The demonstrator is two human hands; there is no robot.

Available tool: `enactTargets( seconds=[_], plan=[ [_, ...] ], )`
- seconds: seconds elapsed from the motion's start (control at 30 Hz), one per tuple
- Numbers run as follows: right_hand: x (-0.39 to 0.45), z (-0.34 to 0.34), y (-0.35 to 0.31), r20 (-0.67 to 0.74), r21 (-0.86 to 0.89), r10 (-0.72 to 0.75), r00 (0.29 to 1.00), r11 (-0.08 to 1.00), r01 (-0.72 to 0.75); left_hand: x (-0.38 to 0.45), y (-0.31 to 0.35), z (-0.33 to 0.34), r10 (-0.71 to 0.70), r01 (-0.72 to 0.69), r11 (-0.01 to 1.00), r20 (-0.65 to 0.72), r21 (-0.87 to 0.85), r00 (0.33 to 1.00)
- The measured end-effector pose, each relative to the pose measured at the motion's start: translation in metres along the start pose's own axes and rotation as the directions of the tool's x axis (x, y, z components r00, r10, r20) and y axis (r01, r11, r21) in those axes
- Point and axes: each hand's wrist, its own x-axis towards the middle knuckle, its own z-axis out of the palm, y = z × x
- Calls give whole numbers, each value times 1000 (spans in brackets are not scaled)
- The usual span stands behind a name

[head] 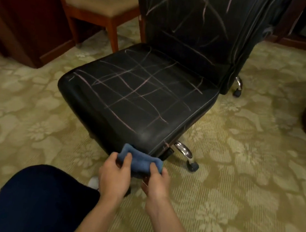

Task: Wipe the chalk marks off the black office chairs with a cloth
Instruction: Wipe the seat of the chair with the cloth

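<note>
1. The black office chair [141,93] stands on the carpet, chalk marks [142,83] crossing its seat and backrest; judging by this, wiping has barely begun.
2. The left hand [114,176] and right hand [156,183] pinch the folded blue cloth [139,161] with curled fingers [128,159], just before the seat's front edge.
</note>
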Motion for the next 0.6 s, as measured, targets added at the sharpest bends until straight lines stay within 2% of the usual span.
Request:
enactTargets(
  seconds=[0.1, 0.23, 0.33, 0.43, 0.6],
  plan=[
    [-9, 8, 8, 48, -17, 111, 993, 994, -110, -6, -16, -8, -69, 67, 997, -43, -40, 997],
    [-9, 9, 26, 86, -200, 107, 991, 976, -88, -9, -33, -13, -138, 134, 989, -65, -58, 988],
    [-11, 15, 30, 160, -88, 167, 973, 984, -154, -8, -42, -18, -151, 144, 987, -94, -76, 984],
    [-4, 18, 21, 196, 66, 241, 951, 964, -257, -10, -38, -18, -50, 44, 998, -131, -43, 990],
    [20, 16, 6, 233, 249, 250, 940, 919, -306, -2, -17, -10, 225, -203, 956, -89, 210, 970]
  ],
)
